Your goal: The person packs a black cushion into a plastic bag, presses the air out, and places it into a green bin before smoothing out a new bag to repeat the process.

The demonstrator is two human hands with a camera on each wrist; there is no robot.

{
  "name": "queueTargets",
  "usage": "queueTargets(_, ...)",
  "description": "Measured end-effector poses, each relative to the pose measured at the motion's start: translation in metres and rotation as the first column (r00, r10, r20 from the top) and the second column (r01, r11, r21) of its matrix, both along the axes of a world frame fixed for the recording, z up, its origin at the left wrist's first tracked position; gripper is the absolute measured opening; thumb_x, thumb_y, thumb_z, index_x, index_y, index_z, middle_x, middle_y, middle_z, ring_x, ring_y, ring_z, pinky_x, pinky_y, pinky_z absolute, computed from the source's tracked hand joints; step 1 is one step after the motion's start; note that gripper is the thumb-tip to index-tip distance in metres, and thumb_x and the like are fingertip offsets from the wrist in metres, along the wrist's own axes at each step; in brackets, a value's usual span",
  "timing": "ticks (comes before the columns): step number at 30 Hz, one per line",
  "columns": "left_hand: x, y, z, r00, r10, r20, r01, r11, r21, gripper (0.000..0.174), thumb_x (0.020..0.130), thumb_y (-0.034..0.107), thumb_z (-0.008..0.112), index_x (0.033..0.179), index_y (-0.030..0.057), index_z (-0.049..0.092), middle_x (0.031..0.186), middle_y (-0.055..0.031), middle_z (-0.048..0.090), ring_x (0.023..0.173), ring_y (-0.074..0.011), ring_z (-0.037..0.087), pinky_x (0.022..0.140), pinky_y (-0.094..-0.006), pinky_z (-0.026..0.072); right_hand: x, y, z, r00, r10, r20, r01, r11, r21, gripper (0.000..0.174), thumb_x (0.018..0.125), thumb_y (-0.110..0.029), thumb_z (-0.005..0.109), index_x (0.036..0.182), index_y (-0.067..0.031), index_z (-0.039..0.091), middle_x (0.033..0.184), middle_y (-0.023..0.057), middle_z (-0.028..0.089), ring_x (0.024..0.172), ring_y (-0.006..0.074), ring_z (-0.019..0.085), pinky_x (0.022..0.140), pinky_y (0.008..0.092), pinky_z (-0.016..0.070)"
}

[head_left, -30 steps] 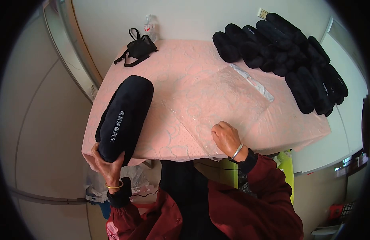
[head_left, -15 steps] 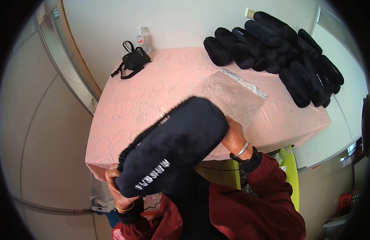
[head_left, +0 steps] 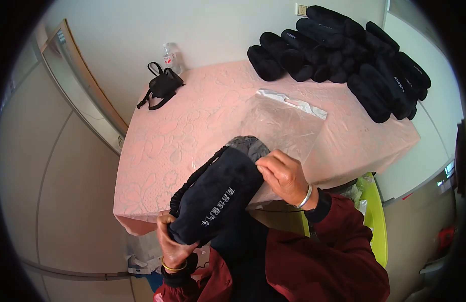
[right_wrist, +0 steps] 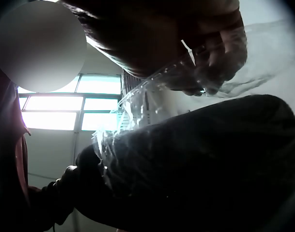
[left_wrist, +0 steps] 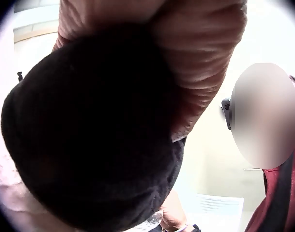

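Note:
A dark roll-shaped cushion (head_left: 212,189) with white lettering is held tilted over the table's front edge. My left hand (head_left: 176,244) grips its near end, fingers and thumb round it; in the left wrist view the cushion's dark end (left_wrist: 89,140) fills the middle. At the far end a clear plastic bag (head_left: 285,123) covers the cushion's tip. My right hand (head_left: 284,177) pinches the bag's edge beside that tip. The right wrist view has the crinkled film (right_wrist: 142,104) stretched from these fingers over the cushion.
A pile of similar dark cushions (head_left: 338,48) lies at the back right of the pink-covered table (head_left: 157,146). At the back left are a black strapped pouch (head_left: 164,85) and a clear bottle (head_left: 171,58). A yellow-green bin (head_left: 378,226) stands below the right edge.
My left hand has lifted the cushion from the table's left side toward the middle. The right hand has left the tabletop and now pinches the bag, whose opening is over the cushion's far end.

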State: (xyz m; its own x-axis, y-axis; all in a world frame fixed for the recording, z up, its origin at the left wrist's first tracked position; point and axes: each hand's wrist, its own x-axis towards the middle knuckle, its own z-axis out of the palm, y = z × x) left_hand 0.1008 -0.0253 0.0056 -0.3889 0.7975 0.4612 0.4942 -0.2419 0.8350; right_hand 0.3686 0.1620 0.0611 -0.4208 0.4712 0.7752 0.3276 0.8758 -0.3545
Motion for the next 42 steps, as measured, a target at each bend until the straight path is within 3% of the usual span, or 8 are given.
queueTargets(13,0.058,0.056,-0.01,0.994,-0.102,-0.044,0.105,0.991,0.084,0.058,0.055,0.005,0.079,0.105,0.0012,0.048,0.101,-0.0109,0.046,0.096,-0.0252,0.047,0.089,-0.0352,0.0399,-0.011,-0.042,-0.002,0.953,0.303,-0.025,-0.304,0.952,-0.034,0.021,0.078,0.003,0.075,0.096,-0.0044,0.069,0.087,0.007,0.062,0.077,0.0255,0.063,0.065,0.0359,0.0511)
queueTargets(20,0.086,0.104,-0.023,0.996,-0.073,-0.048,0.079,0.986,0.146,0.073,0.071,0.009,0.083,0.129,-0.0027,0.041,0.119,-0.0152,0.044,0.114,-0.028,0.044,0.102,-0.0386,0.0363,-0.012,-0.059,-0.015,0.866,0.497,-0.057,-0.5,0.859,-0.106,0.019,0.079,-0.001,0.072,0.095,-0.0064,0.064,0.086,0.0051,0.059,0.083,0.026,0.06,0.074,0.0366,0.0495)
queueTargets(25,0.08,0.109,-0.037,0.978,-0.122,0.172,0.117,0.992,0.036,0.08,0.074,0.013,0.087,0.134,-0.0016,0.036,0.123,-0.0154,0.044,0.116,-0.0264,0.044,0.103,-0.0381,0.0368,0.02,-0.046,-0.018,0.904,0.37,-0.214,-0.397,0.912,-0.1,0.015,0.082,-0.003,0.074,0.094,-0.004,0.066,0.085,0.0092,0.062,0.074,0.0255,0.061,0.064,0.035,0.0493)
queueTargets(28,0.079,0.103,-0.025,0.988,-0.097,0.119,0.1,0.995,-0.021,0.083,0.073,0.016,0.089,0.135,-0.0012,0.036,0.124,-0.0154,0.044,0.117,-0.0259,0.045,0.103,-0.0379,0.0376,0.05,-0.039,-0.047,0.955,0.081,-0.287,-0.16,0.952,-0.263,0.011,0.086,-0.007,0.073,0.09,-0.0029,0.064,0.083,0.0079,0.063,0.072,0.0202,0.062,0.063,0.033,0.0486)
queueTargets(30,0.077,0.105,-0.027,0.989,-0.097,0.113,0.1,0.995,-0.013,0.085,0.074,0.017,0.089,0.137,-0.0004,0.035,0.125,-0.0152,0.045,0.116,-0.0251,0.046,0.103,-0.0374,0.039,0.072,-0.043,-0.07,0.991,-0.044,-0.129,-0.064,0.687,-0.723,0.013,0.092,-0.01,0.069,0.086,-0.0018,0.062,0.084,0.006,0.066,0.072,0.0113,0.06,0.063,0.0295,0.0478)
queueTargets(35,0.084,0.111,-0.023,0.98,-0.112,0.167,0.113,0.994,0.003,0.086,0.072,0.018,0.09,0.137,-0.0005,0.036,0.126,-0.0152,0.045,0.118,-0.0248,0.047,0.104,-0.0377,0.0393,0.086,-0.05,-0.097,0.973,0.229,0.029,-0.085,0.472,-0.878,0.016,0.096,-0.014,0.066,0.101,0.0005,0.063,0.094,0.006,0.067,0.079,0.0055,0.06,0.064,0.0271,0.051)
queueTargets(39,0.089,0.111,-0.02,0.994,-0.084,0.072,0.085,0.996,-0.009,0.085,0.07,0.017,0.09,0.136,-0.0013,0.039,0.126,-0.0151,0.045,0.119,-0.0253,0.046,0.104,-0.0376,0.0382,0.053,-0.053,-0.108,0.905,0.33,-0.268,-0.401,0.458,-0.793,0.034,0.098,-0.02,0.065,0.122,0.0018,0.058,0.105,0.0078,0.066,0.089,0.0075,0.064,0.067,0.0262,0.0547)
queueTargets(42,0.088,0.11,-0.019,0.998,-0.056,-0.03,0.056,0.998,-0.011,0.083,0.07,0.015,0.089,0.135,-0.001,0.04,0.124,-0.0144,0.047,0.118,-0.0246,0.047,0.103,-0.0367,0.0392,0.033,-0.05,-0.125,0.8,0.409,-0.438,-0.475,-0.012,-0.88,0.051,0.098,-0.028,0.065,0.139,-0.0027,0.046,0.112,0.0085,0.065,0.098,0.0149,0.066,0.071,0.0281,0.0569)
